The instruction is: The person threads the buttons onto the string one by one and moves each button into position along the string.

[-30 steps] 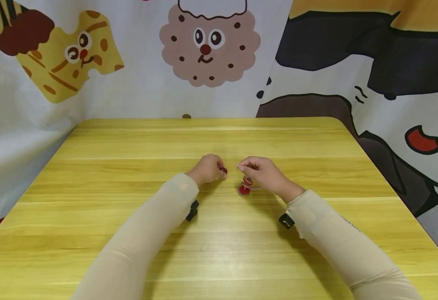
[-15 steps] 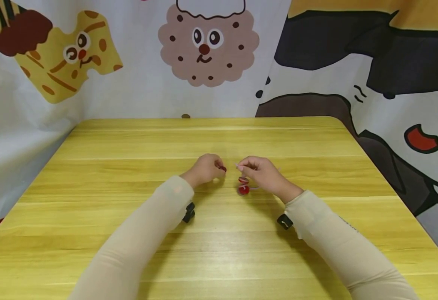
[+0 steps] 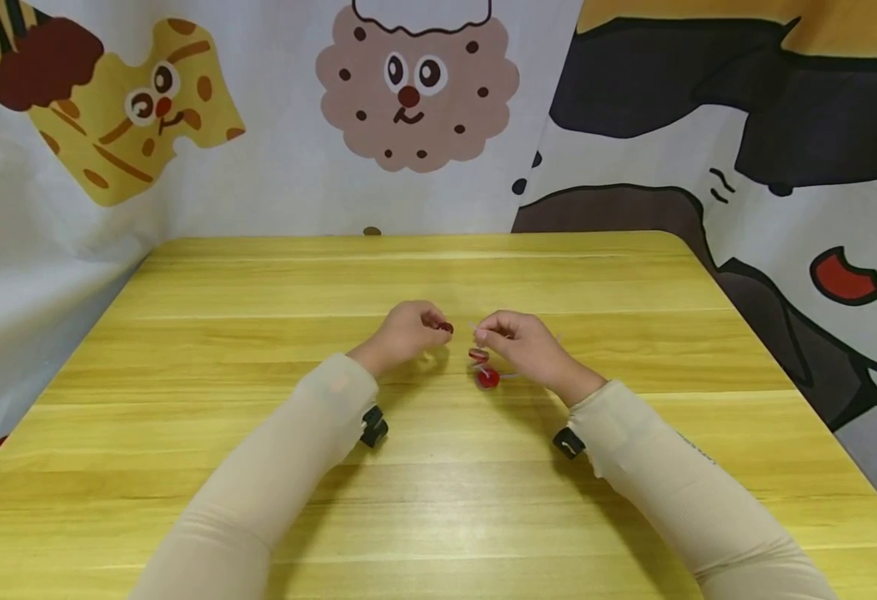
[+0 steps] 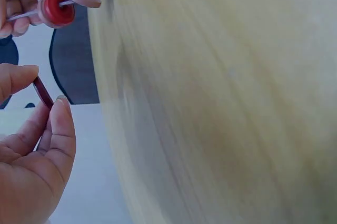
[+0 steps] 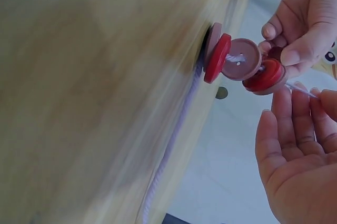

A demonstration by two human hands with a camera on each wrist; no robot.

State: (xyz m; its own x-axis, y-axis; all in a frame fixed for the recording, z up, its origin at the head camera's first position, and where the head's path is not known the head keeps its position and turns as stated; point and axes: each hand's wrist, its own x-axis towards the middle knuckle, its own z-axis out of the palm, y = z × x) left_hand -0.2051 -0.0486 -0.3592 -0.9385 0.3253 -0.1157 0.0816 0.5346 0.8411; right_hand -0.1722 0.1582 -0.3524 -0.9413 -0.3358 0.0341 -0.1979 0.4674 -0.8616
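Note:
Just left of the table's middle, my left hand (image 3: 404,335) pinches a dark red button (image 4: 43,93) edge-on between thumb and fingertips. Across a small gap, my right hand (image 3: 517,340) pinches a pale lilac string (image 5: 174,140) near its end, thumb against the fingertips. Several red and brownish-pink buttons are threaded on that string below the right fingers; a red button (image 3: 488,378) is lowest in the head view. In the right wrist view a brownish-pink button (image 5: 242,61) shows its holes with the string through it. The string's tail trails on the wood.
The wooden table (image 3: 438,492) spreads around both hands. Behind it hangs a white curtain (image 3: 273,183) with cartoon food prints. Beige sleeves cover both arms, and a black wrist camera (image 3: 374,427) sits under the left one, another (image 3: 569,442) under the right.
My left hand has risen a little, away from the tabletop, turning its button slightly. The right hand stays nearly in place while the threaded buttons beneath it have shifted slightly left.

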